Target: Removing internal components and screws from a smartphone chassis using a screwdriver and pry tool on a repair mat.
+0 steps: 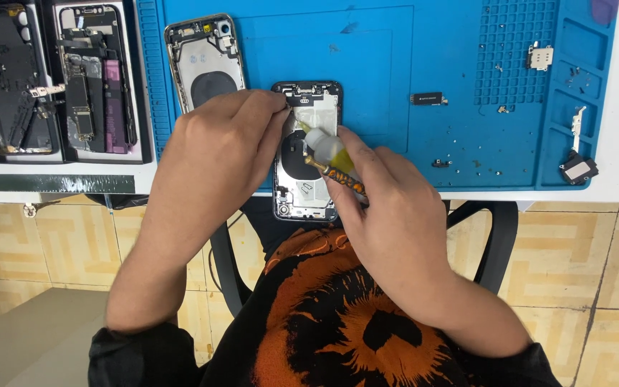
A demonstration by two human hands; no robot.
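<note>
Black-framed open phone housing with silver inner plate and dark round coil (308, 154): lying at the near edge of the blue silicone work mat (453, 86), lower end overhanging that edge toward the lap. Left hand (220, 143): fingers pinched narrow at the housing's upper left corner, holding something too small to identify against the top edge. Right hand (388, 201): closed around a small tube with a white nozzle, yellow body and patterned orange lower part (331, 156), nozzle aimed at the same upper left corner, close to the left fingertips.

Judgement on the step in hand: tip best kept low and steady at the corner, light squeeze only, housing held flat by the left hand, excess kept off the coil and away from the pinching fingers.

Surroundings: silver-framed empty phone housing (203, 61) just beside, toward the mat's far left corner. Left of the mat, two opened phones with exposed boards in dark trays (51, 79). On the mat's right half, a small black oblong part (428, 99), a pale square part (540, 56), scattered screws, and a black module with a white face (578, 168) near the right corner. Both forearms crossing the near edge; overhanging housing liable to tip if pressed at its lower end.
</note>
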